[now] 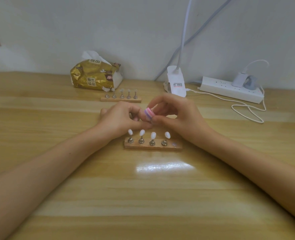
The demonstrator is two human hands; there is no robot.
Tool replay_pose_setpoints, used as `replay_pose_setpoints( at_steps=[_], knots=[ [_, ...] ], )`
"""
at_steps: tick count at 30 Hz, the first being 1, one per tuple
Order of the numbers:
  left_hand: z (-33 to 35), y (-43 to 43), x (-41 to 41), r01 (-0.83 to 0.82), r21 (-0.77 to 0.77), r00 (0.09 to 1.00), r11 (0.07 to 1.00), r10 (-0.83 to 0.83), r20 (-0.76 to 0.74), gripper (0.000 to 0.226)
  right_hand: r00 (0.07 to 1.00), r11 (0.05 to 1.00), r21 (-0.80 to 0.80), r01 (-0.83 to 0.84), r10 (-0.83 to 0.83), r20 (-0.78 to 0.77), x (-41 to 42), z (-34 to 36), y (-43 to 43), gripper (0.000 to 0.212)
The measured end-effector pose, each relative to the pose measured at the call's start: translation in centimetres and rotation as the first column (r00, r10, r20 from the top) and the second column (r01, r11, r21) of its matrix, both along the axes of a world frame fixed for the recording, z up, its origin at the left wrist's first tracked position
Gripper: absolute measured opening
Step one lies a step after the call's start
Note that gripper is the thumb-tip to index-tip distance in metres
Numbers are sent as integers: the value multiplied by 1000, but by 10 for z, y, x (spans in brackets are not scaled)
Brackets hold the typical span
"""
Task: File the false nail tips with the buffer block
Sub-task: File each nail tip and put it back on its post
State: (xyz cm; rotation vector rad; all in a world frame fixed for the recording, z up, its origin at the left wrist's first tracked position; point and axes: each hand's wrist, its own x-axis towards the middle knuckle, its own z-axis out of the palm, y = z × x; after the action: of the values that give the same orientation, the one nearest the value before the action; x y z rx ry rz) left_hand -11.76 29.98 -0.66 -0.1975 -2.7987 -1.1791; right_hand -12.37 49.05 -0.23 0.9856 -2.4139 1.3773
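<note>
Pinching the buffer block [149, 114] in my right hand [176, 113] just beyond the near stand [153, 147], I cannot tell what my curled left hand [124, 116] hides. Four nail tips [153, 135] stand there; five blurry ones sit on the far stand [120, 100].

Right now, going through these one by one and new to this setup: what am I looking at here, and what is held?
No machine: a person's two bare hands, filmed by one camera on their head looking down. The right grip pinches a striped buffer block; the left grip curls beside it, its contents hidden. On the wooden table a near stand carries four white nail tips, one spot bare. Behind: a second stand, tissue pack, lamp clip, power strip.
</note>
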Motion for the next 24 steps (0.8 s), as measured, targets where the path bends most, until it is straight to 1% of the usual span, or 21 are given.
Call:
replay_pose_setpoints(
  at_steps=[2, 5, 7, 9, 13, 17, 20, 22, 24],
  knots=[
    [0, 0, 0, -3, 9, 1000, 1000, 3, -2, 22, 999, 1000, 1, 21, -21, 34, -1, 0, 4, 16],
    [0, 1, 0, 4, 3, 1000, 1000, -4, -9, 19, 1000, 998, -52, 25, -26, -11, 1, 1, 0, 19],
    [1, 1, 1, 1, 0, 1000, 1000, -1, -13, 19, 1000, 999, -36, 21, -21, -16, 1, 0, -2, 17],
    [1, 1, 1, -2, 1, 1000, 1000, 2, -10, 20, 999, 1000, -2, 31, -31, 15, -1, -1, 1, 17],
    [0, 1, 0, 2, 2, 1000, 1000, -2, -22, 19, 999, 998, -56, 19, -21, -30, -1, 1, -2, 17],
    [0, 1, 1, 6, 8, 1000, 1000, -6, -14, 20, 1000, 1000, -2, 15, -15, 4, -2, -2, 2, 14],
    [-1, 0, 0, 11, 11, 1000, 1000, -11, -28, 17, 998, 998, -63, 13, -16, -59, 1, 0, -2, 15],
    [-1, 0, 0, 9, 6, 1000, 1000, -9, -27, 19, 996, 999, -43, -8, 4, -87, 3, 0, -6, 13],
    [0, 0, 1, 5, 7, 1000, 1000, -5, -17, 22, 999, 1000, 6, 3, -3, -54, 1, -1, -2, 12]
  ],
)
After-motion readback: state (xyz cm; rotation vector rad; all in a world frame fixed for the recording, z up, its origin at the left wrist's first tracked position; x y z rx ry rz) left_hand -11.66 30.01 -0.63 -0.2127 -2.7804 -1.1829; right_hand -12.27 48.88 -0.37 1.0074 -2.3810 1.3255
